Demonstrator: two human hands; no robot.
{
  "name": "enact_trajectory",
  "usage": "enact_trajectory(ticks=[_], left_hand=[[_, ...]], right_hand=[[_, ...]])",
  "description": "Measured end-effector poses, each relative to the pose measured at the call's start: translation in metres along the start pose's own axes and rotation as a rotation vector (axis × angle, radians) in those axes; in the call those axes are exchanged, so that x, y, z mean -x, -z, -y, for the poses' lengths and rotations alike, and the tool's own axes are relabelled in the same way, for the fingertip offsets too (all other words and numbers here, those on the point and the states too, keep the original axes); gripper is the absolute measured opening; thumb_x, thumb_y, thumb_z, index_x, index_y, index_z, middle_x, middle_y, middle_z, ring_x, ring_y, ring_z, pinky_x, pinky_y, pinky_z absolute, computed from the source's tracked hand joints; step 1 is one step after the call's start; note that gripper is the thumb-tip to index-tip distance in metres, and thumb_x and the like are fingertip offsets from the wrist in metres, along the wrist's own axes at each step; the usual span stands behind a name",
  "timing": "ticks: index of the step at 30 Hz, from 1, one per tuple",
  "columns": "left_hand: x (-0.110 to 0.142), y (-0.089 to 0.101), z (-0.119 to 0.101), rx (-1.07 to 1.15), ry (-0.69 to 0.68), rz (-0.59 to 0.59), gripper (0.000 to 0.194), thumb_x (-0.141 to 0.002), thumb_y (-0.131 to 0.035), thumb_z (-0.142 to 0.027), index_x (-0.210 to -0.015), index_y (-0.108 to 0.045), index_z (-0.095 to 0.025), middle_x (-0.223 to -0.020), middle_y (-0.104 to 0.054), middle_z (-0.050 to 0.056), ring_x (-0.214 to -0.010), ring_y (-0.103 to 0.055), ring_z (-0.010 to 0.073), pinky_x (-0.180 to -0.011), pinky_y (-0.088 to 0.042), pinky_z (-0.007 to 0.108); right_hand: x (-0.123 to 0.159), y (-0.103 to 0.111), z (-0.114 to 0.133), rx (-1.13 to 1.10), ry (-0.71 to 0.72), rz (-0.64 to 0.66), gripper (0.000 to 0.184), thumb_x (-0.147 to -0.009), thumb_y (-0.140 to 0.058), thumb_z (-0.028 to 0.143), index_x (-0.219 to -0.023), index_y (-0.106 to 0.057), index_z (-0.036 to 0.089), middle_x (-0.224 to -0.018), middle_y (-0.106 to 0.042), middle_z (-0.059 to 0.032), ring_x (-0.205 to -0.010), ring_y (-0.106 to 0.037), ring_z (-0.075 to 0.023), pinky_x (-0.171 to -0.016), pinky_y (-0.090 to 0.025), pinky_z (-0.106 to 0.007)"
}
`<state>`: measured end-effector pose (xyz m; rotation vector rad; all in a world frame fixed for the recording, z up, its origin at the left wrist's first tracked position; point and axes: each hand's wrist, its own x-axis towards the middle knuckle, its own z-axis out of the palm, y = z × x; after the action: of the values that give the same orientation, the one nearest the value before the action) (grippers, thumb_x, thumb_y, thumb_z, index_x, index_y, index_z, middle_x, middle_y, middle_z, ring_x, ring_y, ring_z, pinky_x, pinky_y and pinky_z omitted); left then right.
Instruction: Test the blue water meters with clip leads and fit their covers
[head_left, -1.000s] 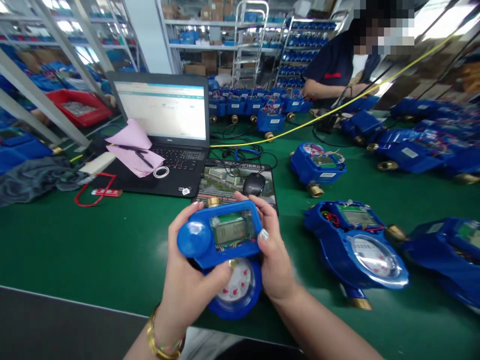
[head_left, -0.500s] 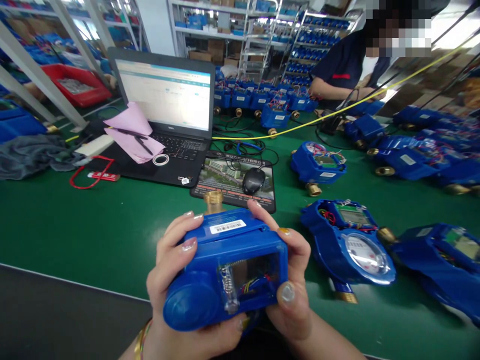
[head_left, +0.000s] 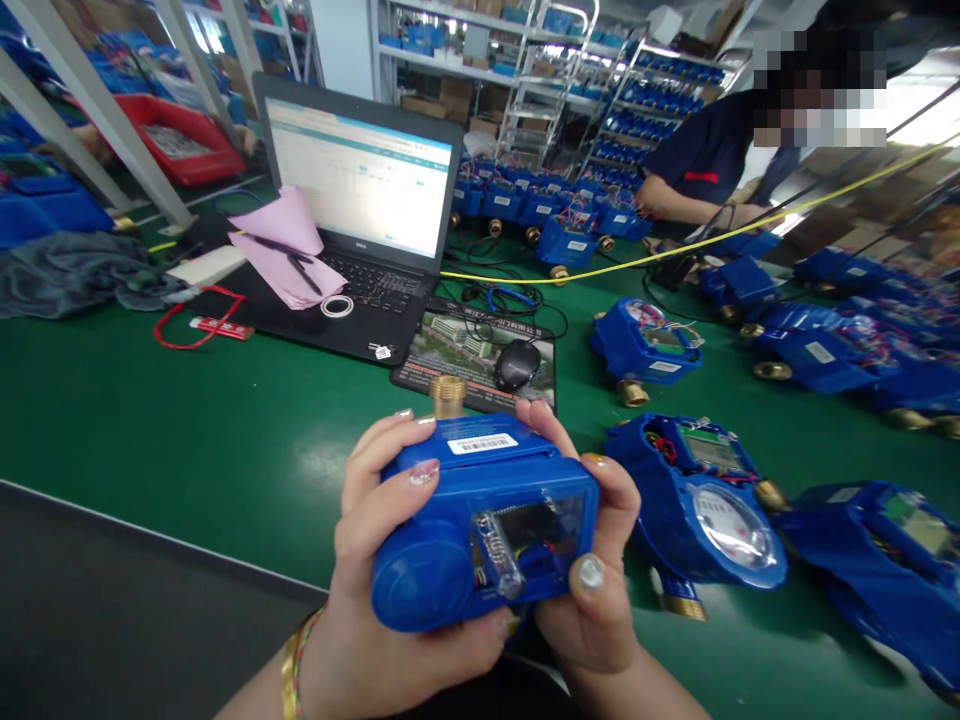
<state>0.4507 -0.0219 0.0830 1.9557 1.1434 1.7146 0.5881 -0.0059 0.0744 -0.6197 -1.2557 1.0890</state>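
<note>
Between my hands, raised over the front of the green table, is a blue water meter [head_left: 517, 480] with a barcode label, a clear window and a brass threaded end. My left hand [head_left: 390, 530] wraps its left side, fingers over the top and thumb underneath. On the right side, my right hand [head_left: 604, 560] grips it with the thumb by the window's edge and fingers behind. Wires and a coiled part show through the window. An open blue meter [head_left: 697, 490] with a round dial lies just right of my right hand.
A laptop [head_left: 360, 180] with pink paper [head_left: 289, 250] on it stands behind, beside a mouse [head_left: 517, 364] on a printed pad [head_left: 442, 350]. More blue meters [head_left: 649, 345] fill the right side. A yellow cable [head_left: 615, 266] crosses the table. A co-worker [head_left: 697, 160] is at the back right.
The water meter and both hands sit slightly further right in view, and the meter is tilted a little differently. The whole view has shifted. Both hands keep their hold.
</note>
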Motion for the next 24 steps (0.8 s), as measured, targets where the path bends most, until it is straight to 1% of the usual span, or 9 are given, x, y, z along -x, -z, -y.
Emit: enact_trajectory(ticks=[4,8,11,13,15,18,19,22,24], left_hand=[[0.001,0.002,0.001,0.014,0.012,0.011,0.079,-0.068,-0.082,-0.025,-0.134,-0.038,-0.025,-0.135,-0.042,0.014,-0.128,-0.037,0.0376,-0.107,-0.028,0.063],[0.004,0.003,0.004,0.047,0.015,-0.002,0.076,-0.074,-0.082,-0.045,-0.135,-0.039,-0.027,-0.136,-0.042,0.014,-0.129,-0.036,0.0379,-0.107,-0.028,0.064],[0.006,0.005,0.007,0.074,-0.001,-0.007,0.08,-0.072,-0.081,-0.051,-0.135,-0.039,-0.027,-0.136,-0.042,0.015,-0.129,-0.036,0.0385,-0.107,-0.028,0.064],[0.006,0.006,0.007,0.09,0.002,0.001,0.08,-0.072,-0.081,-0.05,-0.136,-0.038,-0.028,-0.137,-0.04,0.015,-0.13,-0.034,0.0388,-0.107,-0.027,0.064],[0.006,0.007,0.006,0.106,0.017,0.014,0.077,-0.074,-0.08,-0.049,-0.136,-0.038,-0.029,-0.139,-0.039,0.015,-0.131,-0.033,0.0387,-0.107,-0.027,0.064],[0.002,0.008,0.0,0.099,0.052,0.048,0.07,-0.078,-0.075,-0.05,-0.134,-0.039,-0.029,-0.14,-0.037,0.015,-0.131,-0.033,0.0384,-0.105,-0.031,0.063],[0.001,0.009,-0.003,0.078,0.061,0.059,0.069,-0.08,-0.075,-0.048,-0.134,-0.037,-0.027,-0.139,-0.037,0.016,-0.131,-0.032,0.038,-0.105,-0.032,0.062],[-0.001,0.011,-0.007,-0.021,0.089,0.09,0.07,-0.081,-0.074,-0.03,-0.137,-0.034,-0.021,-0.138,-0.038,0.016,-0.132,-0.032,0.0349,-0.109,-0.032,0.055],[-0.002,0.013,-0.006,-0.052,0.093,0.097,0.073,-0.079,-0.077,-0.029,-0.137,-0.035,-0.019,-0.138,-0.04,0.016,-0.133,-0.032,0.0338,-0.111,-0.031,0.052]], right_hand=[[0.001,0.0,0.0,-0.037,-0.005,0.024,0.032,-0.091,-0.047,0.048,-0.122,-0.04,0.043,-0.147,-0.038,0.0029,-0.139,-0.029,-0.0279,-0.104,-0.036,-0.059],[0.001,-0.001,-0.001,0.032,-0.001,0.026,0.037,-0.09,-0.045,0.053,-0.124,-0.037,0.041,-0.147,-0.036,0.0001,-0.138,-0.032,-0.0296,-0.101,-0.039,-0.06],[0.0,-0.002,-0.001,0.067,0.001,0.03,0.035,-0.091,-0.045,0.051,-0.124,-0.037,0.041,-0.147,-0.037,0.0012,-0.14,-0.027,-0.0288,-0.104,-0.037,-0.06],[-0.001,-0.002,0.0,0.034,-0.005,0.04,0.032,-0.092,-0.046,0.049,-0.123,-0.039,0.042,-0.147,-0.037,0.003,-0.141,-0.025,-0.028,-0.105,-0.036,-0.059],[-0.001,-0.003,0.001,-0.018,-0.021,0.042,0.031,-0.092,-0.047,0.047,-0.123,-0.04,0.044,-0.147,-0.037,0.0042,-0.141,-0.026,-0.0276,-0.105,-0.037,-0.058],[-0.001,-0.003,0.001,-0.038,-0.032,0.048,0.037,-0.093,-0.046,0.046,-0.129,-0.037,0.046,-0.149,-0.035,0.0039,-0.14,-0.029,-0.0277,-0.102,-0.041,-0.057],[-0.001,-0.002,0.002,-0.023,-0.035,0.054,0.039,-0.093,-0.044,0.047,-0.131,-0.035,0.046,-0.15,-0.034,0.0032,-0.14,-0.029,-0.028,-0.101,-0.042,-0.057],[0.0,0.001,0.001,0.005,-0.038,0.072,0.041,-0.094,-0.042,0.048,-0.134,-0.035,0.045,-0.15,-0.034,0.002,-0.14,-0.028,-0.0282,-0.099,-0.045,-0.056],[0.0,0.002,0.001,-0.007,-0.037,0.069,0.039,-0.093,-0.045,0.048,-0.131,-0.038,0.044,-0.149,-0.036,0.0017,-0.139,-0.029,-0.0284,-0.099,-0.045,-0.056]])
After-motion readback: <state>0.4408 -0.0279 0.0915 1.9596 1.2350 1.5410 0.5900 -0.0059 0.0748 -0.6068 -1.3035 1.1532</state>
